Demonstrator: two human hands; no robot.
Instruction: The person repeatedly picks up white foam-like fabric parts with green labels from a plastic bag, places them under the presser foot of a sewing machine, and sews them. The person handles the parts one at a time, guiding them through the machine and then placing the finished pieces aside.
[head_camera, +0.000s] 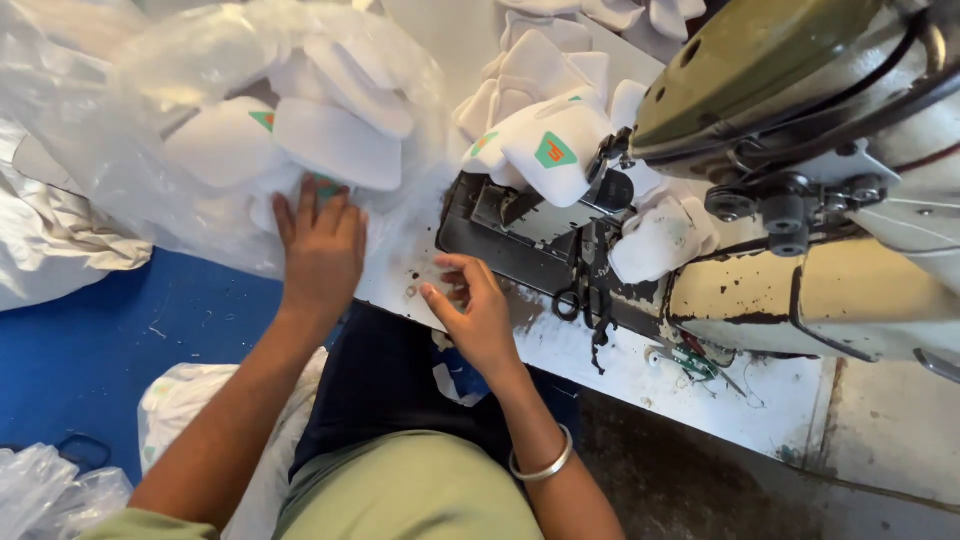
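The left hand (322, 250) is lying flat and open, fingers stretched out, pressing on the clear plastic bag (190, 90) that is spilling over the bench (640, 385) to the left of the sewing machine (800, 170). Its fingertips are touching a white padded piece (335, 145) through or at the mouth of the bag; whether the plastic is lying between them I cannot tell. More white pieces are showing inside the bag, one with a green and orange patch.

The right hand (470, 305) is hovering just in front of the sewing machine's dark bed plate (510, 225), palm turned up and fingers loosely curled, half open and gripping nothing that can be seen. A silver bangle (545, 462) is sitting on that wrist.

A heap of white pieces (545, 120) with green patches is resting on the machine's bed, behind the right hand, and one more white piece (662, 237) is lying under the machine's arm. Black scissors (578, 290) are lying on the bench at the foot of the machine, just right of the right hand. Left of the machine, beyond the bench edge, a blue floor (110, 340) is showing, with white cloth (50, 230) bunched on it
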